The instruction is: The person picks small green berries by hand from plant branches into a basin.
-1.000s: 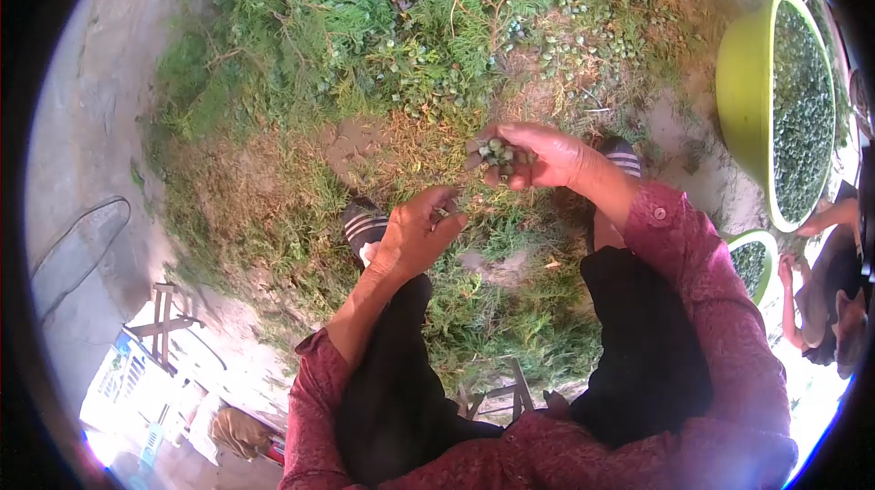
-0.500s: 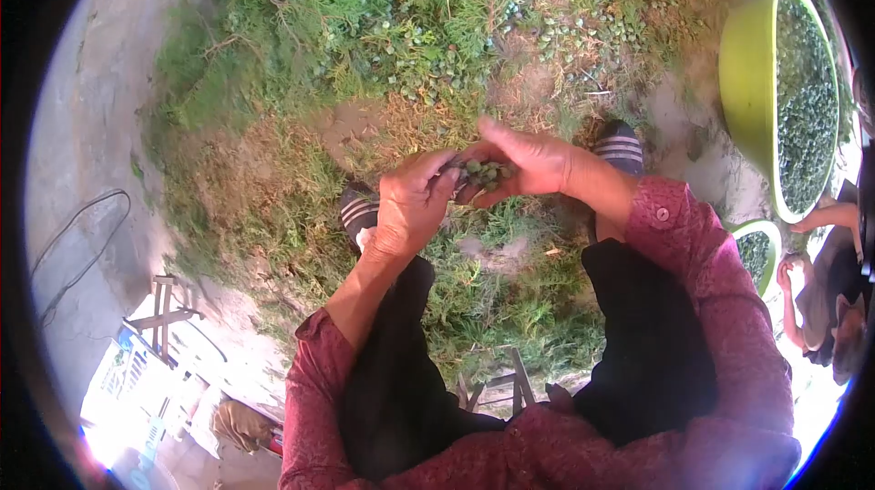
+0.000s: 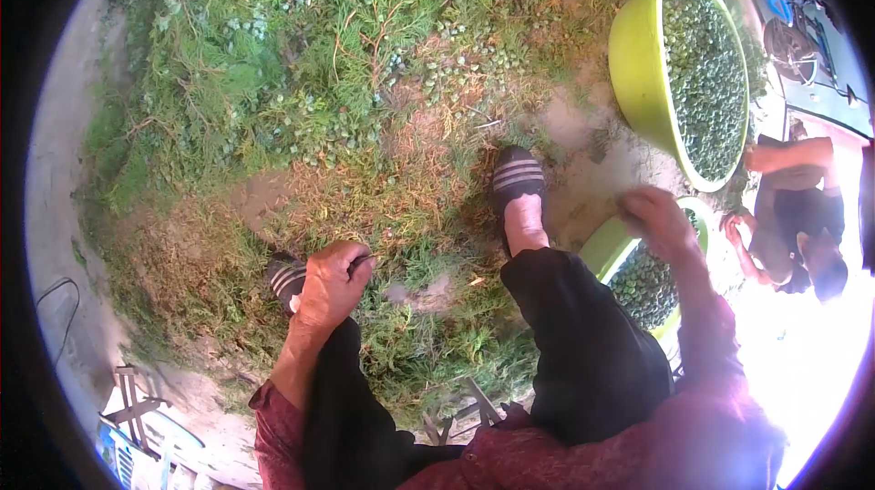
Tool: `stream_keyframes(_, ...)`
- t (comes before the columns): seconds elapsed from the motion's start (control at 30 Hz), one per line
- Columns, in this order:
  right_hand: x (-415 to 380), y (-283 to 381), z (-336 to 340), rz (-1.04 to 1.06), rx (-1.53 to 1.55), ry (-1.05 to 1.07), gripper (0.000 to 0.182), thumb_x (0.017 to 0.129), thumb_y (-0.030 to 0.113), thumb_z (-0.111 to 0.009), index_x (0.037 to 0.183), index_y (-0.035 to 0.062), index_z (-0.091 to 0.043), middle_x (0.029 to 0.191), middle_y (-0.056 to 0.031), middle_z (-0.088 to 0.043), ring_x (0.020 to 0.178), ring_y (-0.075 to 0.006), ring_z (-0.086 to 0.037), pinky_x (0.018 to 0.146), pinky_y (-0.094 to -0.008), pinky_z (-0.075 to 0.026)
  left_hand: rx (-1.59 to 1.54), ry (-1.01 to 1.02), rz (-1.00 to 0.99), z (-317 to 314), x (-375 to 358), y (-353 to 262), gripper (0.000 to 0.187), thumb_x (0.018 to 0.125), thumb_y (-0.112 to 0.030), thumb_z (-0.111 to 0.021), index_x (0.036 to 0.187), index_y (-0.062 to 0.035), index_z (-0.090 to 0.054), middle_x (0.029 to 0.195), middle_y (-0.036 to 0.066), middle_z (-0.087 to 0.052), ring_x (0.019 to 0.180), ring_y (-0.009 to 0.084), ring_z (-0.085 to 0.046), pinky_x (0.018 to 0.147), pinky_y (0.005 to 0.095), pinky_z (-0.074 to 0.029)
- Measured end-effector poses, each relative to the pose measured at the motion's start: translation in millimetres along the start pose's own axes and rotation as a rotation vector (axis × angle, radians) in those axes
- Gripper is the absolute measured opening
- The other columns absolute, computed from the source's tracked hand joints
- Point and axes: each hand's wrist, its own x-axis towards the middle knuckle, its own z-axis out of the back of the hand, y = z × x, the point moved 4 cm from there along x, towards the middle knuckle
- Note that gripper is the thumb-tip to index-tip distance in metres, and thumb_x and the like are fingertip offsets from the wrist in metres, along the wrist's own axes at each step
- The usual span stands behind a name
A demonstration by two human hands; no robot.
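Note:
My left hand (image 3: 335, 285) is closed above my left shoe, fingers curled in and thumb pressed against them. A small dark bit shows at its fingertips, too little to name. On the other side, my right hand (image 3: 661, 221) is over the rim of a smaller yellow-green basin (image 3: 597, 253). Motion smears its fingers, and whether anything is in them does not show. Small round green cones (image 3: 643, 294) fill much of that basin. Leafy evergreen branches (image 3: 319, 61) bearing similar cones are heaped on the ground in front of me.
A large yellow-green basin (image 3: 638, 61) full of green cones stands beyond the smaller one. To the right sits another person (image 3: 793, 207), arms reaching toward the basins. Wooden stool legs (image 3: 137, 408) appear at lower left, and a bicycle (image 3: 802, 52) at upper right.
My hands have parted. The right one has swung right to the smaller basin, and the green cones seen between both hands are no longer visible there. My view has turned right.

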Motion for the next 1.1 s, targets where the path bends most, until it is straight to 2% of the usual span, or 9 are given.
stream_keyframes(0.07, -28, -28, 57, -0.077, -0.477, -0.053, 0.021, 0.082, 0.015, -0.051, 0.090, -0.0003, -0.063, 0.076, -0.0089, -0.060, 0.060, -0.0119, -0.054, 0.052, -0.0256, -0.043, 0.013, 0.021, 0.014, 2, 3, -8, 0.010, 0.071, -0.004, -0.064, 0.079, -0.0008, -0.058, 0.070, 0.013, -0.057, 0.065, 0.0269, -0.058, 0.059, 0.0338, -0.046)
stream_keyframes(0.17, -60, -74, 100, -0.057, -0.675, -0.159, 0.021, 0.075, 0.017, -0.056, 0.089, 0.0026, -0.064, 0.081, -0.0114, -0.061, 0.071, -0.0177, -0.060, 0.062, -0.0310, -0.047, 0.032, 0.095, 0.038, -3, 4, 0, 0.018, 0.074, -0.011, -0.063, 0.088, -0.0008, -0.059, 0.075, 0.013, -0.060, 0.068, 0.0243, -0.059, 0.062, 0.0328, -0.047)
stream_keyframes(0.23, -69, -76, 94, 0.167, -1.221, -0.017, 0.025, 0.069, 0.017, -0.062, 0.091, 0.0055, -0.065, 0.088, -0.0121, -0.061, 0.087, -0.0242, -0.059, 0.074, -0.0367, -0.047, 0.046, 0.142, 0.056, -5, 5, 5, 0.026, 0.077, -0.017, -0.062, 0.096, -0.0009, -0.060, 0.081, 0.013, -0.062, 0.070, 0.0211, -0.060, 0.065, 0.0313, -0.048)
stream_keyframes(0.27, -66, -73, 95, 0.115, -1.120, -0.073, 0.032, 0.065, 0.019, -0.068, 0.094, 0.0056, -0.064, 0.094, -0.0122, -0.060, 0.094, -0.0273, -0.056, 0.082, -0.0392, -0.044, 0.041, 0.141, 0.045, -5, 5, 4, 0.026, 0.077, -0.018, -0.061, 0.096, -0.0001, -0.059, 0.081, 0.014, -0.061, 0.071, 0.0224, -0.060, 0.065, 0.0314, -0.048)
stream_keyframes(0.43, 4, 32, 18, 0.691, -0.948, -0.242, 0.036, 0.070, 0.019, -0.066, 0.099, 0.0003, -0.060, 0.099, -0.0173, -0.059, 0.092, -0.0331, -0.055, 0.084, -0.0385, -0.043, 0.080, 0.135, 0.040, -8, 4, 10, 0.028, 0.076, -0.018, -0.061, 0.097, 0.0006, -0.058, 0.083, 0.016, -0.061, 0.074, 0.0250, -0.061, 0.066, 0.0318, -0.048)
stream_keyframes(0.63, 168, 86, -76, 0.868, -0.690, -0.304, 0.022, 0.075, 0.022, -0.059, 0.090, 0.0055, -0.057, 0.081, -0.0175, -0.061, 0.075, -0.0365, -0.058, 0.068, -0.0429, -0.047, 0.066, 0.114, 0.026, -16, 0, 21, 0.027, 0.073, -0.014, -0.065, 0.096, 0.0000, -0.059, 0.085, 0.017, -0.061, 0.074, 0.0266, -0.061, 0.066, 0.0331, -0.048)
stream_keyframes(0.93, 207, 77, -104, 0.706, -0.907, -0.338, 0.021, 0.074, 0.021, -0.062, 0.088, 0.0063, -0.058, 0.081, -0.0151, -0.061, 0.072, -0.0288, -0.061, 0.066, -0.0389, -0.048, 0.090, 0.230, 0.006, -30, 7, 12, 0.025, 0.073, -0.011, -0.065, 0.093, 0.0004, -0.059, 0.084, 0.017, -0.061, 0.074, 0.0283, -0.061, 0.065, 0.0342, -0.048)
stream_keyframes(1.03, 207, 57, -91, 0.709, -0.518, -0.257, 0.019, 0.074, 0.019, -0.062, 0.087, 0.0065, -0.059, 0.078, -0.0131, -0.061, 0.066, -0.0252, -0.060, 0.062, -0.0367, -0.049, 0.069, 0.187, -0.020, -31, 7, 13, 0.023, 0.073, -0.011, -0.065, 0.091, 0.0005, -0.058, 0.081, 0.017, -0.060, 0.072, 0.0291, -0.060, 0.063, 0.0351, -0.048)
stream_keyframes(1.1, 204, 45, -84, 0.418, 0.184, -0.031, 0.016, 0.074, 0.016, -0.061, 0.086, 0.0047, -0.058, 0.076, -0.0132, -0.060, 0.062, -0.0238, -0.059, 0.058, -0.0346, -0.048, 0.072, 0.142, -0.062, -33, 6, 13, 0.022, 0.073, -0.012, -0.065, 0.090, 0.0000, -0.058, 0.078, 0.016, -0.058, 0.070, 0.0301, -0.059, 0.062, 0.0363, -0.047)
